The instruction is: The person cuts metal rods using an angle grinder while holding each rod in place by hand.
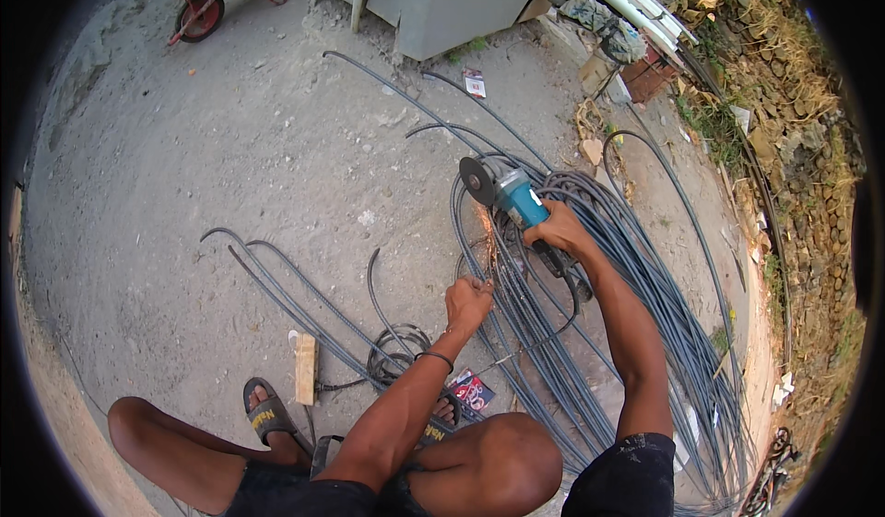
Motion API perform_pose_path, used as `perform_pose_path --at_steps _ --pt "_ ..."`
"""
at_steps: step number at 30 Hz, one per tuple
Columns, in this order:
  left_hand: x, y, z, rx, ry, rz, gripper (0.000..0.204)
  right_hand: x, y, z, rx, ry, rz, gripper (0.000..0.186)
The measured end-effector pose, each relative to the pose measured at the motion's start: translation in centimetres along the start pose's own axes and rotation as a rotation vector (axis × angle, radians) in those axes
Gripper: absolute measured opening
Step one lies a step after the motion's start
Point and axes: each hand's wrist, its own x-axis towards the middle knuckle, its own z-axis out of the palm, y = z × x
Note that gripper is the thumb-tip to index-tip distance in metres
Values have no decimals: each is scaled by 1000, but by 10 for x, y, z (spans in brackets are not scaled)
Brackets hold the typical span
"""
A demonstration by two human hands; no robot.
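Note:
My right hand (559,229) is wrapped round the body of a teal angle grinder (519,196). Its dark cutting disc (477,181) is at the upper left, over the bundle of grey ribbed steel bars (613,250). Orange sparks (489,236) stream from below the disc down toward my left hand (469,303). That hand is closed at the left edge of the bundle, apparently on a steel bar, with its fingertips partly hidden. A dark power cord (562,325) loops down from the back of the grinder.
Loose steel bars (304,296) with bent ends lie left of the bundle. Near my feet are a wooden block (305,370), a coil of black cable (396,351) and a red packet (471,392). Farther off stand a red wheelbarrow (207,5) and a grey box-like structure (461,5). A stony slope (820,194) rises right.

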Motion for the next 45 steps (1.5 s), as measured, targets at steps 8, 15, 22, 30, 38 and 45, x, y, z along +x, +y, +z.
perform_pose_path --at_steps 8,15,22,30,38,45 --pt "3 -3 3 -22 -2 -10 30 -1 1 1 9 24 -5 68" --pt "0 0 0 -8 -10 -6 29 0 0 2 23 17 -16 66" --pt "3 -4 4 4 14 -3 30 -4 -3 0 58 13 -13 62" --pt "12 -20 9 -21 38 -4 31 -4 -9 1 50 6 -12 62" --pt "8 -12 11 5 74 15 33 -6 -10 -2 15 15 7 66" --pt "4 -9 7 27 67 18 32 -6 -4 3 73 33 -30 67"
